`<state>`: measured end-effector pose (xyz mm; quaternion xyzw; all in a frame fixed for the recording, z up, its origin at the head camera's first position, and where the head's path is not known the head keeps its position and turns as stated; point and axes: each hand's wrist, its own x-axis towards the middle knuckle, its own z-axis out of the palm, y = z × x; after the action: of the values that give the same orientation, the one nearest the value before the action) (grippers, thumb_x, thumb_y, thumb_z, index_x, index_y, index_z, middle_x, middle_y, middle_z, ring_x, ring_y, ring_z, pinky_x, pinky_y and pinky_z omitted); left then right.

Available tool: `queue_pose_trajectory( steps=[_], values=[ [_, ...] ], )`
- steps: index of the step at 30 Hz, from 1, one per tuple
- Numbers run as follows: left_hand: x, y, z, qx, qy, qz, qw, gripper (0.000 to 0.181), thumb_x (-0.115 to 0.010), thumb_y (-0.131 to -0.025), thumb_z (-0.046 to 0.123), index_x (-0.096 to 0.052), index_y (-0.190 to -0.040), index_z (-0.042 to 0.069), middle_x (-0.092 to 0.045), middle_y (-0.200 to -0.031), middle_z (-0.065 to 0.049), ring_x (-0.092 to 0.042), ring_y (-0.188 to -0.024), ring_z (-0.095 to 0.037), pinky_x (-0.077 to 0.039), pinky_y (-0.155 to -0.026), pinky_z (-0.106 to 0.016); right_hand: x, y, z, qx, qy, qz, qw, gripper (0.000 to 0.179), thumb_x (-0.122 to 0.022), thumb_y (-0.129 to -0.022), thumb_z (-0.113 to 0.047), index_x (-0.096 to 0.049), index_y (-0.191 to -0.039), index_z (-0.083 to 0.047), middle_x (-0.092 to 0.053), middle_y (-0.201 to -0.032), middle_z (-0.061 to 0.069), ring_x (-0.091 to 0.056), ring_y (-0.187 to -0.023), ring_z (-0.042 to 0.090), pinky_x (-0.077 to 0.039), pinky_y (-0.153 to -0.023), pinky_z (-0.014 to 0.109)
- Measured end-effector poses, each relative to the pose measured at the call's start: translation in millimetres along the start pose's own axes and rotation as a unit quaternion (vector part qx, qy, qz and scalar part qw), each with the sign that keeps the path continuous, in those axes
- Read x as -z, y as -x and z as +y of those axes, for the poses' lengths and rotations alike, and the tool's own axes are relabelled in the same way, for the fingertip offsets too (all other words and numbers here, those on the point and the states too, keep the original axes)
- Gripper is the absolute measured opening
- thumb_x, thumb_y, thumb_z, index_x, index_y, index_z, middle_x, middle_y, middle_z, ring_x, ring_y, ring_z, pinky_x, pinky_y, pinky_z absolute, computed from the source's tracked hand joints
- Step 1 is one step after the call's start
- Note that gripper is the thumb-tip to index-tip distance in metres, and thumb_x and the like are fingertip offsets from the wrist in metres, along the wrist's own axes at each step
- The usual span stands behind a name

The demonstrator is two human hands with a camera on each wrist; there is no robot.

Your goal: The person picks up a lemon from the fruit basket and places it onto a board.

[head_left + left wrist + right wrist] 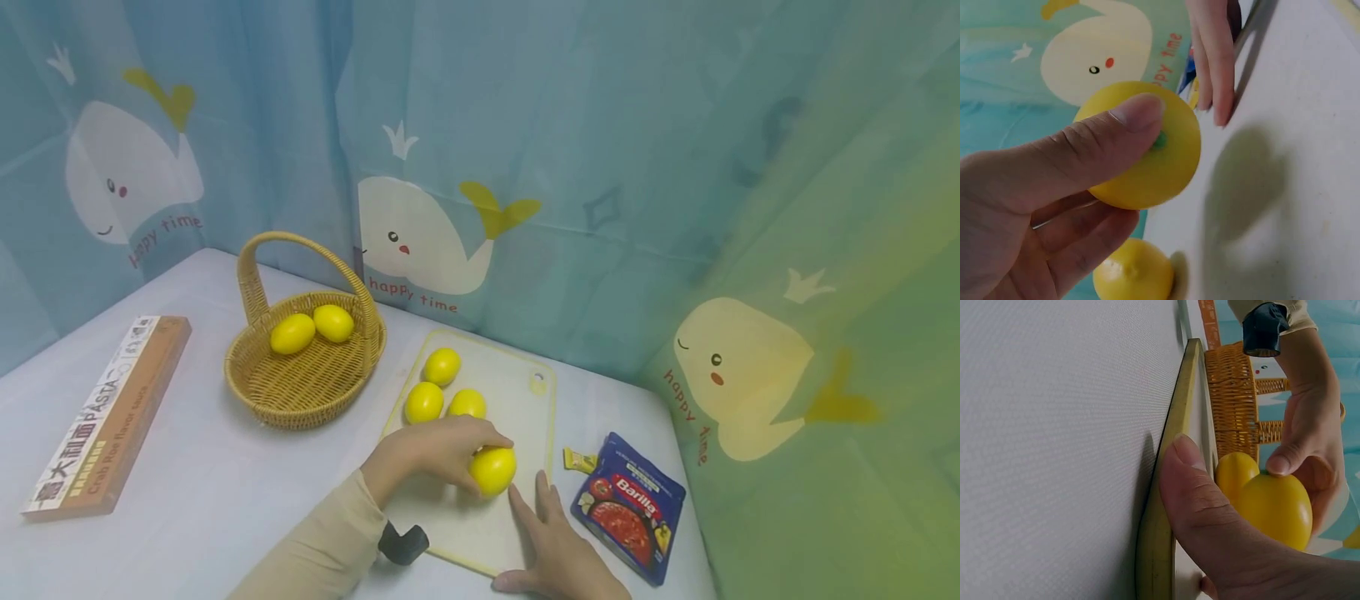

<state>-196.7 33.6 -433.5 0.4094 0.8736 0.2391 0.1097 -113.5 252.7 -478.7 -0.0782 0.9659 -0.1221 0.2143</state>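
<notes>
A yellow lemon (492, 472) is held between the thumb and fingers of my left hand (438, 454), above the white cutting board (528, 400). In the left wrist view, the thumb lies across the green-tipped end of this lemon (1175, 162). My right hand (558, 550) rests at the board's near right side with fingers extended. Its thumb (1200, 494) touches the yellow board edge (1175, 425) in the right wrist view. Three more lemons sit on the board: one farther back (442, 367), one at left (423, 403), and one partly behind my left hand (468, 403).
Left of the board stands a wicker basket (307, 414) with an upright handle and two lemons (292, 334) inside. A pasta box (112, 417) lies at far left. To the right lie a blue Barilla pouch (630, 508) and a small yellow packet (579, 461). Curtains (600, 167) hang behind.
</notes>
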Motion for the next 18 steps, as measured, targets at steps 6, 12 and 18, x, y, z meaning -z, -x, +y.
queue_pose_trajectory(
  steps=[6, 12, 18],
  values=[
    [-4.6, -1.2, -2.6, 0.015, -0.02, -0.013, 0.9996, 0.07, -0.082, -0.071, 0.025, -0.054, -0.134, 0.022, -0.058, -0.13, 0.008, -0.052, -0.12, -0.007, -0.041, -0.107, -0.026, 1.2, 0.7, 0.2, 0.005, 0.003, -0.001, 1.0, 0.121, -0.071, -0.052, -0.073, -0.029, -0.15, -0.016, -0.005, -0.156, 0.028, -0.023, -0.134, 0.055, -0.048, -0.081, 0.067],
    [-7.6, -2.6, -4.2, 0.039, -0.033, -0.028, 0.9983, 0.07, -0.083, -0.069, 0.026, -0.055, -0.133, 0.023, -0.058, -0.129, 0.01, -0.053, -0.12, -0.007, -0.041, -0.106, -0.026, 0.4, 0.6, 0.1, 0.009, -0.001, 0.0, 1.0, 0.123, -0.07, -0.052, -0.074, -0.029, -0.15, -0.012, -0.006, -0.156, 0.028, -0.023, -0.135, 0.055, -0.048, -0.083, 0.065],
    [-7.2, -0.7, -2.8, 0.056, -0.038, -0.037, 0.997, 0.071, -0.085, -0.067, 0.025, -0.056, -0.132, 0.022, -0.059, -0.13, 0.011, -0.053, -0.122, -0.008, -0.041, -0.106, -0.027, 0.1, -1.0, 0.1, 0.003, 0.002, -0.004, 1.0, 0.123, -0.07, -0.051, -0.074, -0.028, -0.15, -0.013, -0.006, -0.156, 0.027, -0.023, -0.134, 0.055, -0.048, -0.083, 0.066]
  ],
)
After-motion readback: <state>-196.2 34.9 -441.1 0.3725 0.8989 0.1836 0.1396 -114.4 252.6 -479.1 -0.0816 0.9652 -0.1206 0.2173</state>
